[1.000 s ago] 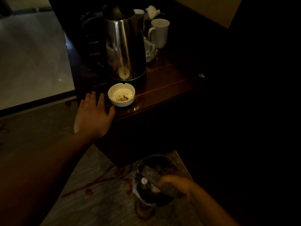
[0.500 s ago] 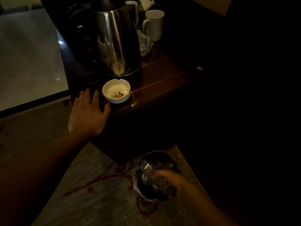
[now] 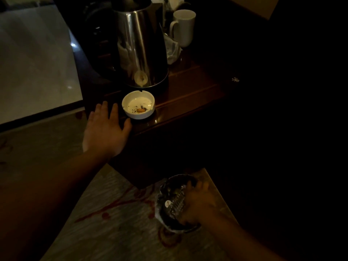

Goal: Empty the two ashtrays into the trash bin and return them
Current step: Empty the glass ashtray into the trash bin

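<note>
Dim room, patterned carpet [image 3: 116, 213], dark wooden table [image 3: 188, 95]. Kettle [image 3: 141, 49] stands close behind the white ashtray [image 3: 138, 107], which holds a butt and ash near the table's front edge. Left hand [image 3: 105, 131] open, spread, just beside it. Right hand [image 3: 197, 202] grips the lined bin [image 3: 169, 202] below. Risk: a clumsy lift in poor light scatters ash on carpet.

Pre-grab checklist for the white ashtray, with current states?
1. Left hand open and empty: ok.
2. Left hand beside white ashtray, no grip yet: ok.
3. Ashtray upright on wooden table, butt and ash still inside: ok.
4. Kettle stands close behind the ashtray; lift clearance: cannot tell.
5. Trash bin below, mouth open: ok.
6. Right hand at the bin rim; whether it holds anything: cannot tell.
</note>
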